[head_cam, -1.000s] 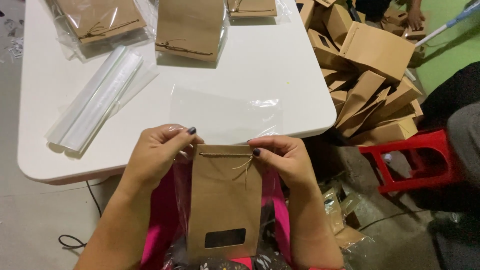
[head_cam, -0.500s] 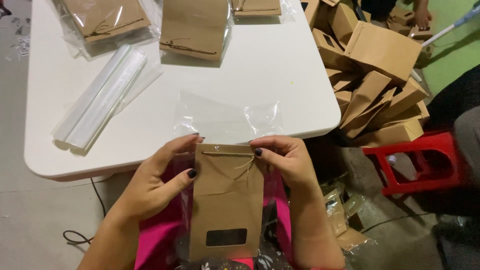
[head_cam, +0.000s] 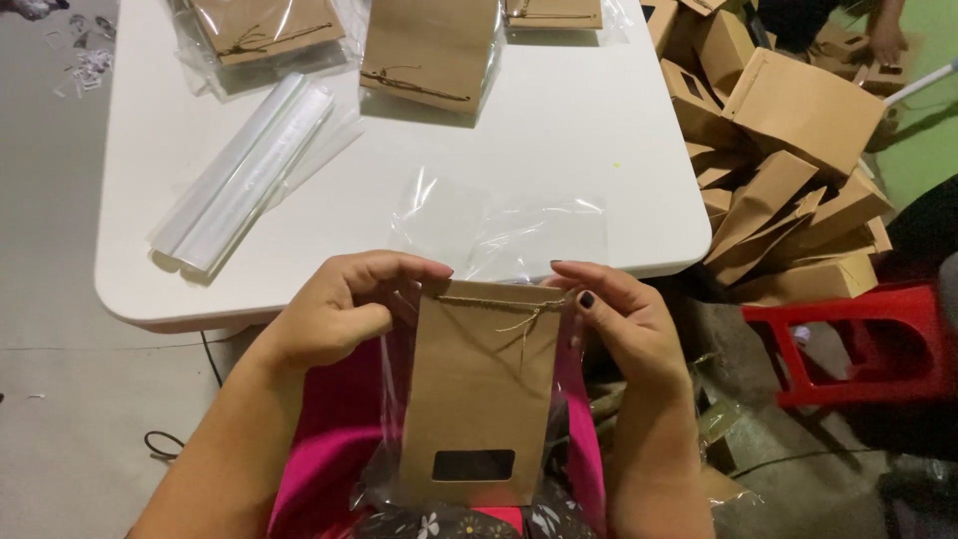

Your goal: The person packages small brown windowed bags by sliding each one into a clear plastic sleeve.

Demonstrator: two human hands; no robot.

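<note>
the left hand (head_cam: 334,319) and right hand (head_cam: 624,329) each pinch a top corner of a kraft paper pouch (head_cam: 479,394), closed on it and on the clear plastic sleeve (head_cam: 499,235) around it. the pouch stands upright over the lap, just off the white desk (head_cam: 559,130) edge. a stack of clear sleeves (head_cam: 244,170) lies on the desk, well apart.

Upright brown paper pouch (head_cam: 479,389), twine-tied, sits inside clear plastic sleeve (head_cam: 499,235).
</note>
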